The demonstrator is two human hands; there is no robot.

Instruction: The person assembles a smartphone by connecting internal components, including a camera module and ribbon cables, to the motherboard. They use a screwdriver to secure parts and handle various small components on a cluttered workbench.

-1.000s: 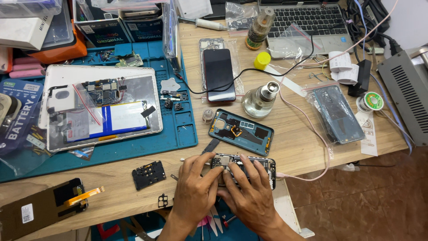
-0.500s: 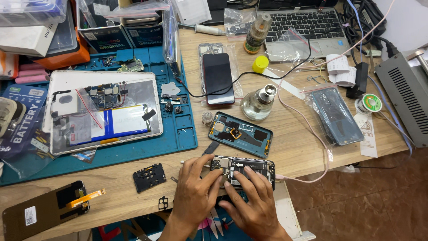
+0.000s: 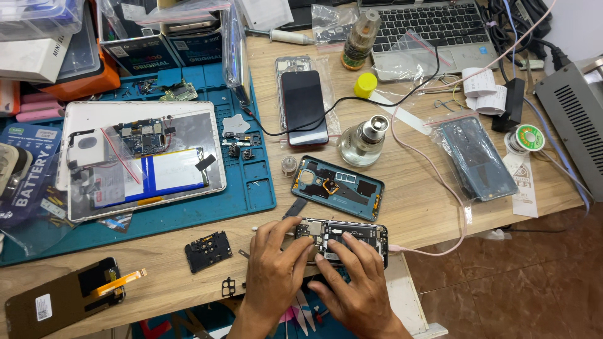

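Note:
An opened phone (image 3: 352,235) with its insides showing lies at the front edge of the wooden table (image 3: 414,201). My left hand (image 3: 271,273) grips its left end, fingers over the top edge. My right hand (image 3: 355,282) rests on its middle, fingertips pressing on the board and battery. A pink cable (image 3: 433,251) plugs into the phone's right end. Just beyond lies the teal back cover (image 3: 337,186), inner side up.
A blue work mat (image 3: 251,188) carries an opened tablet (image 3: 141,157) and small parts. Also on the table: a black phone (image 3: 304,107), glass bottle (image 3: 363,141), bagged phone (image 3: 477,157), laptop (image 3: 418,25), black bracket (image 3: 208,251), screen with orange flex (image 3: 63,298), solder spool (image 3: 529,137).
Both hands stay on the opened phone; my right fingers have shifted slightly over its middle. The view has moved a little.

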